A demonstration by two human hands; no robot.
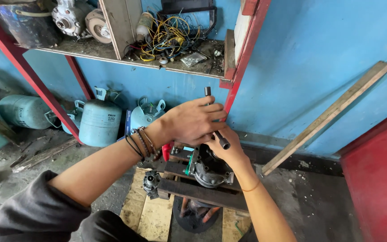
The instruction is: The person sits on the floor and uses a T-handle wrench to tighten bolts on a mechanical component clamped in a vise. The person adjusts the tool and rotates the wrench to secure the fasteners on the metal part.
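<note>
Workshop floor, blue wall | one pale wooden pallet (151, 215) | one grey metal compressor body (209, 170) on dark bars, steadied by right hand (229, 150) | left hand (193, 121) closed around one dark steel T-handle wrench (215, 121) above it | three pale-blue gas cylinders (99, 121) behind | one cluttered shelf (113, 54).

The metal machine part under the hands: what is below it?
The machine part rests on dark bars over a wooden pallet. A dark round base shows below; its middle is covered.

Dark grey sleeve pushed up, beaded bracelets (142, 142) on left wrist, thin orange band (250, 188) on right
</note>
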